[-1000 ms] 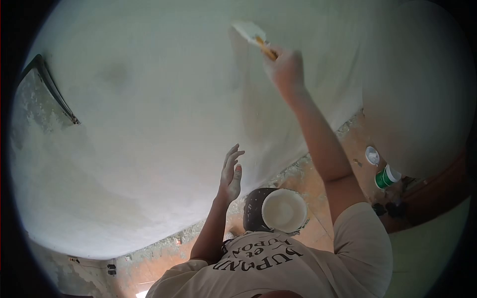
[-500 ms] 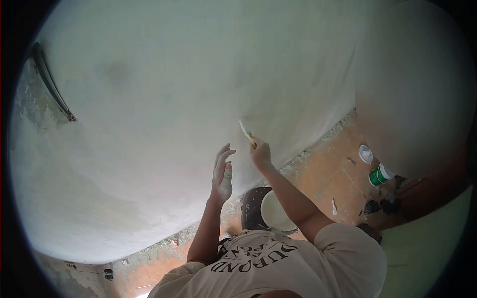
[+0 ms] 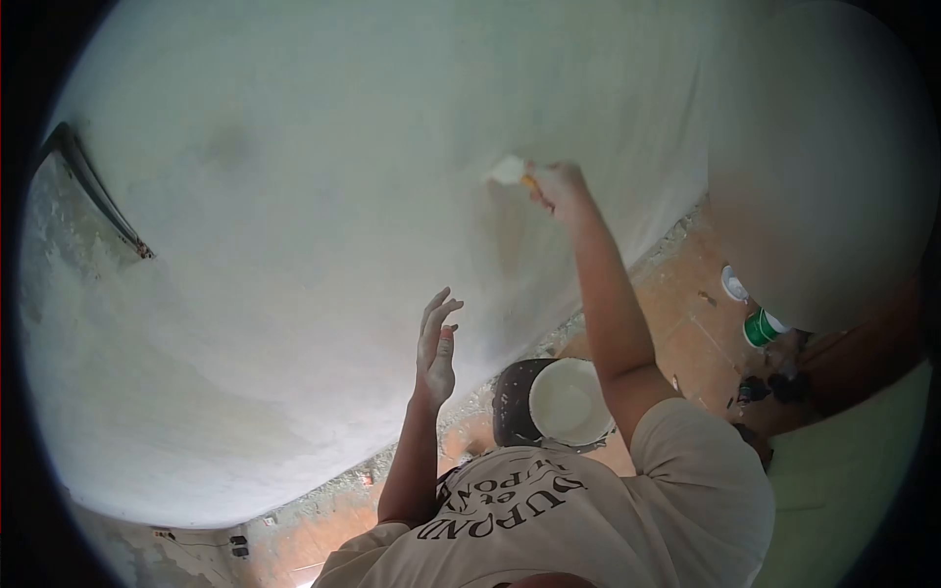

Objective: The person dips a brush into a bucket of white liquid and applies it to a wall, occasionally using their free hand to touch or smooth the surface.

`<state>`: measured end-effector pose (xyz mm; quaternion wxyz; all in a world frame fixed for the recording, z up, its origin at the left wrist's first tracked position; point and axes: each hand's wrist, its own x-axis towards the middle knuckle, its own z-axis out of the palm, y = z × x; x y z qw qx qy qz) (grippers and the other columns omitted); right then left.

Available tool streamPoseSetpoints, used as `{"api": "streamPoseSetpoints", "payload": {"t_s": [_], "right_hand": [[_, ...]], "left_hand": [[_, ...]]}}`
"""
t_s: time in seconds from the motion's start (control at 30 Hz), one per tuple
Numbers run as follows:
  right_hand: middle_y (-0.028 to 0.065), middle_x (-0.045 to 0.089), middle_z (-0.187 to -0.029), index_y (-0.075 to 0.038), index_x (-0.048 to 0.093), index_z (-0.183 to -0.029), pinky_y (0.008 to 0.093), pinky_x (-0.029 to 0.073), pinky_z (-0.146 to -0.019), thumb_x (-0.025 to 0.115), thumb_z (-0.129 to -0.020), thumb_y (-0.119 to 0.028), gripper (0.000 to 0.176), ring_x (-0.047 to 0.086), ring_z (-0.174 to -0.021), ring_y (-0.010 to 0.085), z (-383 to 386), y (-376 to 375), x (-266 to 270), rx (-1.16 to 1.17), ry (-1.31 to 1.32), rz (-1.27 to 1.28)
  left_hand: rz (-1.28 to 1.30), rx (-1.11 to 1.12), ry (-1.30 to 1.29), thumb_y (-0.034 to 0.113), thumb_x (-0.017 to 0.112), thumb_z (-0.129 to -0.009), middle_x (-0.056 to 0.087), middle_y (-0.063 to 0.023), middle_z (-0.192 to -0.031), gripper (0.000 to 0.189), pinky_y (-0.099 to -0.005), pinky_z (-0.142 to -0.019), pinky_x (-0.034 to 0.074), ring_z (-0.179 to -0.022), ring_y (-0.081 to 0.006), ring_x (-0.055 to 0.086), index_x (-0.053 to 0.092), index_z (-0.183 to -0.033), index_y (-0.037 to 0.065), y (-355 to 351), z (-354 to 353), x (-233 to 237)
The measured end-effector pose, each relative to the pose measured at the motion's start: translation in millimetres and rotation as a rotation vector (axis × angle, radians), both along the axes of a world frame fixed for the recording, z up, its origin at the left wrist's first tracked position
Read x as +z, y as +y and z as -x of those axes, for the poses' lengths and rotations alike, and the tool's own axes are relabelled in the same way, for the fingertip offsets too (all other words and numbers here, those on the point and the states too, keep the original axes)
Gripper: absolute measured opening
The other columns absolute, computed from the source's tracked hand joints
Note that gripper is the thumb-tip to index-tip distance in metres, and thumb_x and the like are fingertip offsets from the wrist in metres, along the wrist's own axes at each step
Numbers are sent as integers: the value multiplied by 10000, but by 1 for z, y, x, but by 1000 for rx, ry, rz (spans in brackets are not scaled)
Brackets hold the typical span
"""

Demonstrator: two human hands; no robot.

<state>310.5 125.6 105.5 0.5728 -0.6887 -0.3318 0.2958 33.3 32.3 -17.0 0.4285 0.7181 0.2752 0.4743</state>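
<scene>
My right hand [image 3: 560,188] is closed round the yellow-orange handle of a putty knife [image 3: 509,171], whose pale blade lies at the wall [image 3: 323,225]. A faint darker patch shows on the wall just below the blade. Lower and to the left, my left hand [image 3: 436,348] is raised beside the wall with its fingers apart, whitish with dust and holding nothing. Below my right forearm stands a white bucket [image 3: 571,402] with pale contents, next to a dark container [image 3: 515,400].
A green and white bucket [image 3: 760,328] and a white lid [image 3: 733,284] lie on the orange floor [image 3: 686,328] at the right, near another person's arm [image 3: 867,367]. Dark cable conduit [image 3: 98,186] sticks out of the wall at the left.
My right hand has moved up and slightly right along the wall with the putty knife, whose blade now shows broader. More of the white bucket shows. My left hand has hardly moved.
</scene>
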Motion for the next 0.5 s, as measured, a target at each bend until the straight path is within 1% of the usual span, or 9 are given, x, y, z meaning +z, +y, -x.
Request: {"api": "streamPoseSetpoints", "payload": {"t_s": [0.07, 0.13, 0.17, 0.2, 0.23, 0.3, 0.37, 0.43, 0.5], "right_hand": [[43, 530, -559, -28, 613, -814, 263, 268, -338, 679, -895, -300, 292, 381, -377, 82, -12, -13, 27, 101, 40, -169], [35, 525, -561, -39, 607, -822, 258, 263, -333, 681, -895, -309, 289, 374, -369, 74, -6, -27, 49, 60, 15, -234], [27, 520, -562, -51, 601, -829, 253, 258, -327, 682, -894, -318, 287, 367, -362, 67, -2, -28, 52, 24, -19, -300], [12, 513, -566, -66, 580, -822, 256, 265, -326, 672, -897, -369, 325, 382, -365, 69, -1, -25, 49, 35, -8, -310], [12, 513, -566, -66, 580, -822, 256, 265, -326, 672, -897, -369, 325, 382, -365, 69, -1, -17, 38, 33, -2, -309], [-3, 495, -554, -77, 558, -792, 259, 277, -328, 623, -921, -414, 367, 389, -366, 75, -5, 9, -3, 165, 108, -308], [-11, 480, -548, -86, 552, -792, 263, 291, -332, 539, -963, -429, 383, 392, -370, 84, -8, 30, -58, 302, 241, -151], [-3, 479, -544, -55, 592, -793, 270, 312, -335, 493, -977, -408, 410, 390, -362, 96, -8, 42, -122, 328, 385, -34], [-11, 452, -536, -41, 591, -821, 268, 293, -329, 465, -991, -400, 417, 380, -359, 92, -8, 36, -176, 338, 540, 69]], "left_hand": [[14, -12, 17, 558, 325, -981, 350, -171, -1478, 615, -472, -1019, 389, -1325, -327, 387, 525, -1278, 59, 0, -2, -1], [33, -21, 30, 547, 324, -984, 351, -173, -1477, 608, -472, -1020, 391, -1321, -329, 394, 525, -1276, 53, -2, -6, -3], [43, -27, 33, 540, 324, -986, 352, -174, -1475, 604, -468, -1018, 394, -1318, -329, 399, 525, -1273, 48, -3, -9, -4], [53, -33, 36, 532, 323, -987, 353, -176, -1473, 600, -465, -1016, 397, -1315, -330, 404, 525, -1270, 44, -4, -12, -6], [55, -34, 43, 532, 323, -987, 353, -176, -1473, 600, -465, -1016, 397, -1315, -330, 404, 525, -1270, 44, -4, -14, -7], [97, -47, 56, 519, 325, -990, 354, -181, -1470, 592, -463, -1011, 403, -1310, -330, 411, 524, -1268, 36, -7, -19, -12], [125, -52, 69, 541, 326, -986, 355, -177, -1471, 606, -458, -1006, 400, -1310, -326, 406, 530, -1266, 44, -13, -23, -14], [151, -55, 85, 563, 327, -982, 357, -174, -1471, 620, -452, -1002, 397, -1309, -322, 401, 536, -1265, 52, -17, -27, -17], [152, -63, 83, 551, 333, -984, 353, -181, -1472, 618, -453, -1003, 398, -1310, -325, 403, 524, -1274, 39, -20, -29, -20]]}}
